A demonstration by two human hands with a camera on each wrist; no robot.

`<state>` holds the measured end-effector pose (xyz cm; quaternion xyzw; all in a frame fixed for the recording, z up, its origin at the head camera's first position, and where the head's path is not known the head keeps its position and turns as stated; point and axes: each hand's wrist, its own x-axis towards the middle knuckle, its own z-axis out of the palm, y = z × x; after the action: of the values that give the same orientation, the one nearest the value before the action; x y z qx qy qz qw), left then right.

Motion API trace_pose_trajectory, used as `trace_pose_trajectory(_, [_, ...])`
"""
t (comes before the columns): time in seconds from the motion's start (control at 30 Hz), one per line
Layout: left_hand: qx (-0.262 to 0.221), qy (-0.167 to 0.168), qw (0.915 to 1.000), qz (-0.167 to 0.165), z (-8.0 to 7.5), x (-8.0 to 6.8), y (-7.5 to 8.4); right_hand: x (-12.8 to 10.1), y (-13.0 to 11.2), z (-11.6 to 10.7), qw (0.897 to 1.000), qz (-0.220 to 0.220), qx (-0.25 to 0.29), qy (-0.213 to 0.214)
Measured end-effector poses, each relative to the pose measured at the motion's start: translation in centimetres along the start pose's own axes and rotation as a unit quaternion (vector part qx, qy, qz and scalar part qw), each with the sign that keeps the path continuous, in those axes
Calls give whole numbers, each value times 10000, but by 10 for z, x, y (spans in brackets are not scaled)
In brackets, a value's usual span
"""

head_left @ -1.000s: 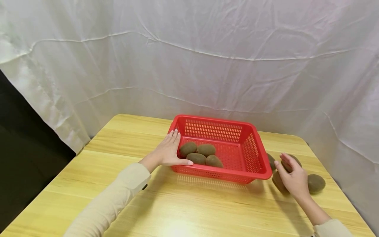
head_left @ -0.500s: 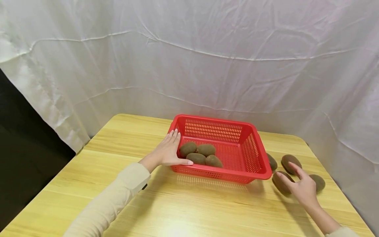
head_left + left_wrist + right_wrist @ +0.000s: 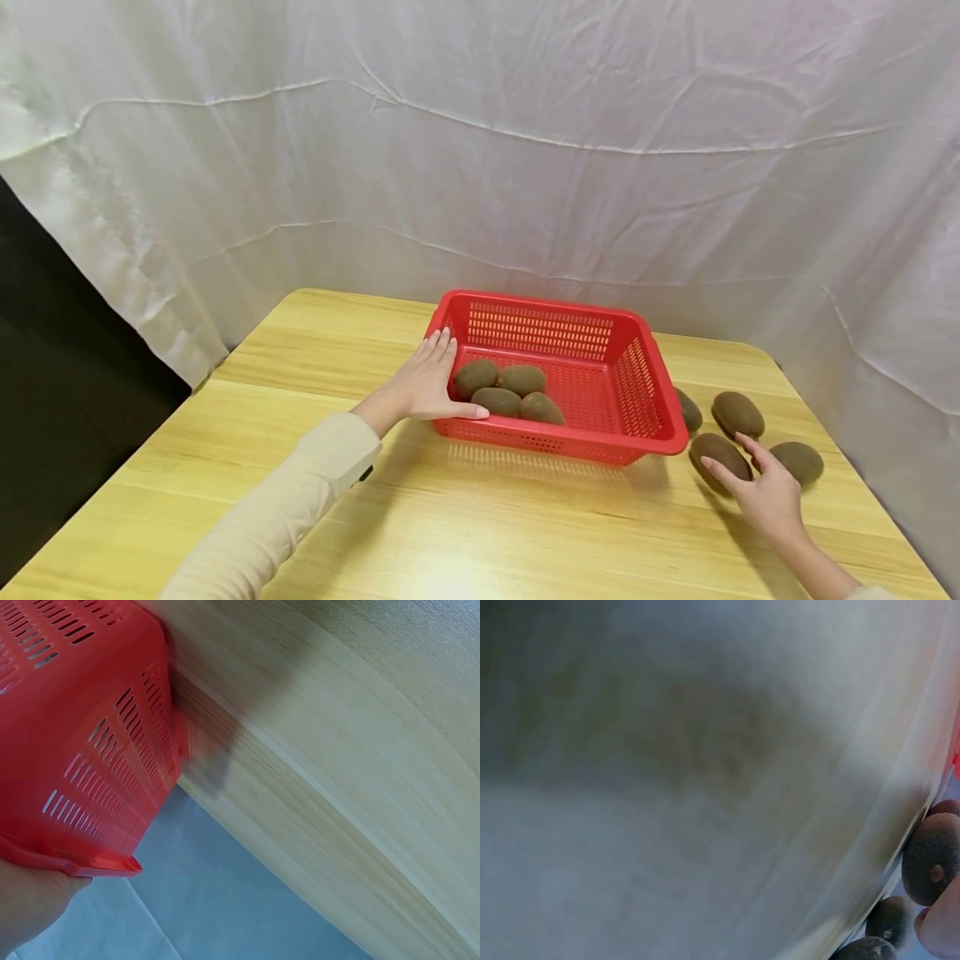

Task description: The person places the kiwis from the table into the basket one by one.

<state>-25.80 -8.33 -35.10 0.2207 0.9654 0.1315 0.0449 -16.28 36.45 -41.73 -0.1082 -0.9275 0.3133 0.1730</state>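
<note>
My left hand (image 3: 431, 383) rests on the left front corner of a red plastic basket (image 3: 562, 429), fingers along the left rim, thumb on the front rim. Several brown kiwis (image 3: 497, 402) lie inside, toward its left. On the table to the right, my right hand (image 3: 772, 496) is spread at a kiwi (image 3: 716, 458); its thumb overlaps this kiwi and its index finger reaches the far right side. Two more kiwis lie close by, one behind (image 3: 738, 414) and one right (image 3: 798, 462). In the right wrist view, a fingertip (image 3: 937, 922) is close to the kiwi (image 3: 930, 859).
Another kiwi (image 3: 687, 411) sits against the basket's right side, partly hidden by the rim. The wooden table (image 3: 480, 533) reaches back to a pale hanging cloth (image 3: 480, 183). A dark area (image 3: 67, 392) borders the table on the left.
My right hand has drawn back from the rear kiwis and come down toward the front left kiwi. My left hand and the basket stay put.
</note>
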Motion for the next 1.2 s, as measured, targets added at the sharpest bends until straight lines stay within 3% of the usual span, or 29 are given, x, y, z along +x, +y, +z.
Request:
trace_pose_trajectory(0.67, [13, 40, 10000, 62, 1, 0, -1, 2, 12, -1, 9963, 430, -139, -733])
trace_pose_trajectory(1.2, [-38, 40, 10000, 76, 1, 0, -1, 1, 8, -5, 9961, 710, -152, -492])
